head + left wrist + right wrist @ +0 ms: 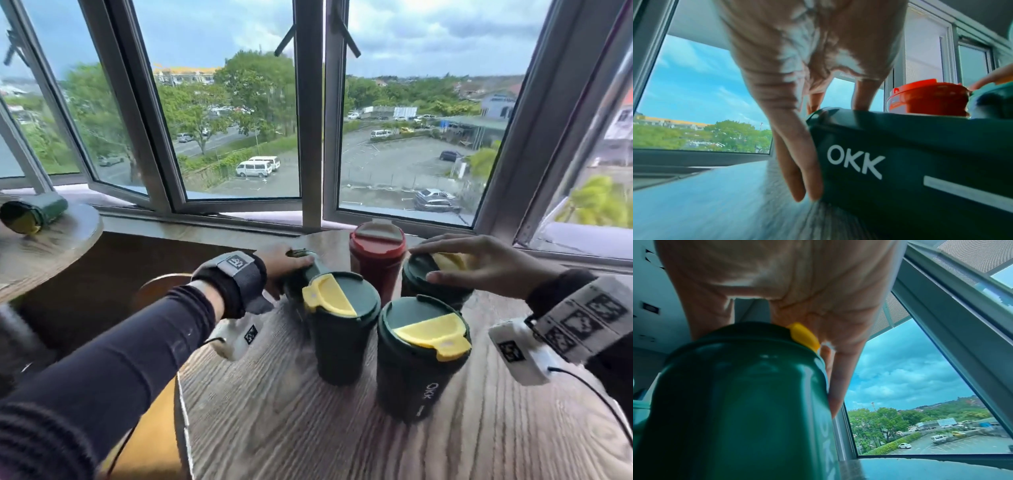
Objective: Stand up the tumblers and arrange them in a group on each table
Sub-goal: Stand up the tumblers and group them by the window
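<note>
On the round wooden table (308, 428) two green tumblers with yellow-flap lids (340, 329) (421, 356) stand upright in front, and a red tumbler (375, 270) stands behind them. My left hand (294, 263) grips the end of a green tumbler (295, 287) that lies on its side behind the front-left one; the left wrist view shows its OKK print (900, 162) between thumb and fingers. My right hand (431, 260) grips the lid of an upright green tumbler (435, 291) at the back right, fingers running down its side (836, 386).
A second round table (51, 260) at the far left carries another green tumbler (32, 214) lying on its side. A window sill (205, 222) and open windows run behind both tables. A wooden seat (161, 287) shows below, between the tables.
</note>
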A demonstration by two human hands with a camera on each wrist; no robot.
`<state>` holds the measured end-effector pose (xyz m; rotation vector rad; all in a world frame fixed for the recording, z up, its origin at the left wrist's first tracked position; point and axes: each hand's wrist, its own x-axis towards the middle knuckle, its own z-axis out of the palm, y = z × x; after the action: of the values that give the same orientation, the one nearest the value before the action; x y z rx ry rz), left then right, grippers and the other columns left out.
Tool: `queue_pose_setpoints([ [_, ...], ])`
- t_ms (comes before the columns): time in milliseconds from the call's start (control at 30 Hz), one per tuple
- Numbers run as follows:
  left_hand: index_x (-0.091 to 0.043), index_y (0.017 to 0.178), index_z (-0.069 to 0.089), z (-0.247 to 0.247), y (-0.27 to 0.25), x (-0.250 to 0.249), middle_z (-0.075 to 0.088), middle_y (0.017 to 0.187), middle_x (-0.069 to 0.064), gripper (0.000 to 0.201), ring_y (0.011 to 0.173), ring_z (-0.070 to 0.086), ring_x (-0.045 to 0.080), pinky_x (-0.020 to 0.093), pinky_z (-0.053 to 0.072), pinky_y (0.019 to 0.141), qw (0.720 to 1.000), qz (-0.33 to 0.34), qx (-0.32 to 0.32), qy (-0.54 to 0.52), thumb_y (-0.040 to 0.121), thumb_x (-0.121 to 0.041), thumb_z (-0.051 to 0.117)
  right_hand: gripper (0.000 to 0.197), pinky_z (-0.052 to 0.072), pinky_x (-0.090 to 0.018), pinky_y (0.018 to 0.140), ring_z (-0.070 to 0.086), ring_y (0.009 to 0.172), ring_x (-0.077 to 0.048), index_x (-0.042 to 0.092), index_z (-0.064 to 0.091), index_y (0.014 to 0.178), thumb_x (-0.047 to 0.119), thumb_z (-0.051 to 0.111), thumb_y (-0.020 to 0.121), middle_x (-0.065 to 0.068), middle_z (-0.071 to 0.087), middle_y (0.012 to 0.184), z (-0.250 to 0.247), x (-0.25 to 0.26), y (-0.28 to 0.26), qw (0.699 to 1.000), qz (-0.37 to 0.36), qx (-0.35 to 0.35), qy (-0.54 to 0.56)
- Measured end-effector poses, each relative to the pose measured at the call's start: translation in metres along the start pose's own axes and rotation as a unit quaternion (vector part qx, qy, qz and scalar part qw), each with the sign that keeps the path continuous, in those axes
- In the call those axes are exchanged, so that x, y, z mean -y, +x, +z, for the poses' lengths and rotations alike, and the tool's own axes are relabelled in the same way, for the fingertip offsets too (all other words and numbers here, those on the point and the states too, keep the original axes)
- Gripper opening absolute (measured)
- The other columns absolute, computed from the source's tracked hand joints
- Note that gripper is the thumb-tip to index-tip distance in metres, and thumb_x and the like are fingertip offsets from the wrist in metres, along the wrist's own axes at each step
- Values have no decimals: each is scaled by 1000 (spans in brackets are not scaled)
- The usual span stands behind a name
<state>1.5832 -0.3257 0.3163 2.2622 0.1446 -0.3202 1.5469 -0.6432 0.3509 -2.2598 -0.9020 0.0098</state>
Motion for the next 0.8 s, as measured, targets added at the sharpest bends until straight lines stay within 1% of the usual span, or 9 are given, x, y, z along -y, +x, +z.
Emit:
queue_pose_setpoints([
  [33,1,113,53,-1,1,2,63,102,25,53,77,65,41,52,57,64,1000,2,-6,-27,82,-41,64,62,39,-6,93,55,112,6,38,63,116,70,64,63,25,61,119,1,0,-1,1000,6,-6,-1],
  [100,-3,102,57,-5,1,5,64,105,27,49,83,67,42,58,56,68,998,20,-27,-49,77,-43,70,61,40,-10,98,55,114,5,41,62,115,72,64,62,25,61,120,2,0,-2,1000,17,-18,-9],
  [200,-10,89,53,-13,-6,3,63,96,17,41,77,68,35,50,59,61,992,74,-103,-26,74,-43,71,61,40,-14,100,53,115,5,43,62,116,72,63,62,25,60,121,4,0,-4,999,31,-28,-19],
  [267,-7,92,53,-17,-10,2,63,94,13,43,81,65,31,44,58,67,979,124,-164,4,74,-41,72,61,41,-17,100,53,115,4,44,62,115,73,63,61,24,61,121,4,0,-3,999,37,-29,-23],
  [333,-8,89,53,-18,-17,0,62,92,12,45,82,59,26,33,50,70,952,189,-226,80,71,-44,74,63,42,-22,100,54,115,1,43,63,114,74,64,59,20,62,121,2,-1,-2,999,40,-27,-23],
  [400,-12,85,50,-16,-23,1,59,90,10,46,80,52,21,26,37,68,926,239,-264,127,66,-46,76,64,43,-21,99,55,114,1,43,63,114,75,64,58,19,62,120,1,-1,-1,999,43,-23,-22],
  [533,-10,85,53,-9,-34,0,52,90,8,58,79,49,19,24,37,68,906,301,-254,154,54,-48,83,57,41,-5,91,56,110,4,45,64,109,71,67,58,25,63,116,-1,1,0,999,47,-12,-12],
  [667,-12,100,56,-5,-46,-3,47,100,8,58,83,51,20,27,48,75,903,314,-203,213,57,-39,83,44,43,-5,87,59,107,2,39,67,108,52,74,67,15,67,112,-4,3,2,998,60,-7,-4],
  [800,-13,108,54,-5,-49,-3,46,107,7,61,88,53,21,34,51,81,900,318,-182,236,58,-32,82,66,40,1,79,59,97,12,38,66,108,73,67,52,18,67,109,-7,12,4,998,56,11,-16],
])
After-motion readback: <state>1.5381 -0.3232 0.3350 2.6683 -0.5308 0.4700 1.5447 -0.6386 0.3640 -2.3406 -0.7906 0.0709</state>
